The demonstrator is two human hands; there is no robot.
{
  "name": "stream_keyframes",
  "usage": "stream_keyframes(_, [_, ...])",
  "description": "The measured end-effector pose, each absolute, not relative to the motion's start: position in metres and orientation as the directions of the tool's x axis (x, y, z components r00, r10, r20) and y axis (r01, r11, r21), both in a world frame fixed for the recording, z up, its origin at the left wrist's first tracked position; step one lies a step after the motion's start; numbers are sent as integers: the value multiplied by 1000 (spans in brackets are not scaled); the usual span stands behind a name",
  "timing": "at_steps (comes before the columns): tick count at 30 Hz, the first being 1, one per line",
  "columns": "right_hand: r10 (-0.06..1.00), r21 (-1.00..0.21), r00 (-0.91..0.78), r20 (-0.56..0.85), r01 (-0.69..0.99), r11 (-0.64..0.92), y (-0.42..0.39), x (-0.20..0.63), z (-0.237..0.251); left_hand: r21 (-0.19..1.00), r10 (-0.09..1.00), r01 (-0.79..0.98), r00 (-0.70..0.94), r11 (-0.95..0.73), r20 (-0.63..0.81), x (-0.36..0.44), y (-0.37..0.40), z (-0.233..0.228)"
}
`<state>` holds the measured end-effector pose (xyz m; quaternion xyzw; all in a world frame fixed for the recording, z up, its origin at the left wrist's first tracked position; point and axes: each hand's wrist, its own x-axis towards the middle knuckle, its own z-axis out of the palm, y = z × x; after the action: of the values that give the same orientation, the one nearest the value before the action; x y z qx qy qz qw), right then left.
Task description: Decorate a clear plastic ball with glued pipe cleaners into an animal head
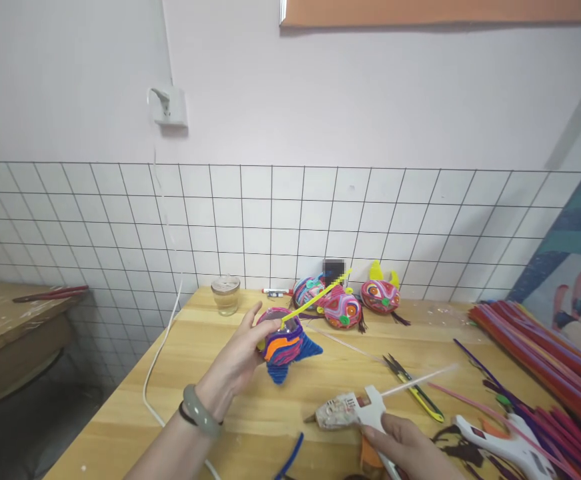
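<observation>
The pipe-cleaner figure sits up off the table in the left hand: a round body in purple, orange and pink bands with blue points below, and a yellow stem slanting up to the right. The white glue gun lies low in the right hand, nozzle pointing left, with a clear stick jutting from its back.

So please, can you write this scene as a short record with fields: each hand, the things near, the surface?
left hand: holds a multicolour pipe-cleaner figure with a yellow pipe-cleaner strand sticking out
right hand: grips a white hot glue gun, nozzle pointing left
near: black-and-yellow snips; second white glue gun; three finished colourful figures; glass jar; bundle of pipe cleaners
surface: light wooden table
</observation>
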<state>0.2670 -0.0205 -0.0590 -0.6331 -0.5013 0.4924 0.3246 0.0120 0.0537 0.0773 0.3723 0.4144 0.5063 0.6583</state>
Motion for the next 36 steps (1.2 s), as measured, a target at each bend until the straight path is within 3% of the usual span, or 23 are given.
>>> stream_keyframes(6, [990, -691, 135, -35, 713, -121, -17, 274, -52, 901, 957, -364, 250, 237, -150, 15, 44, 83])
stream_keyframes(8, [991, -496, 116, 64, 866, -69, -22, 277, -39, 903, 946, -355, 293, 240, -136, 17, 42, 83])
stream_keyframes(10, [955, -364, 137, 265, 931, -32, -27, 277, -19, 910, 930, -333, 343, 248, -128, 19, 39, 83])
stream_keyframes(12, [847, -298, -7, 531, 935, 194, -32, 273, 6, 917, 910, -294, 388, 270, -144, 21, 35, 84])
stream_keyframes(14, [656, -143, -195, 729, 894, 424, -34, 266, 36, 920, 902, -248, 387, 304, -193, 25, 31, 85])
stream_keyframes(17, [450, 137, -448, 772, 809, 572, -30, 250, 74, 932, 902, -191, 369, 308, -222, 31, 25, 87])
stream_keyframes(19, [457, 210, -535, 711, 781, 588, -21, 242, 87, 935, 902, -180, 371, 305, -222, 34, 23, 86])
stream_keyframes(25, [530, 99, -533, 660, 760, 642, -5, 238, 81, 947, 904, -151, 371, 283, -211, 38, 25, 83])
stream_keyframes(36, [589, -126, -319, 743, 797, 591, -13, 217, 47, 969, 947, -149, 285, 198, -149, 45, 26, 73])
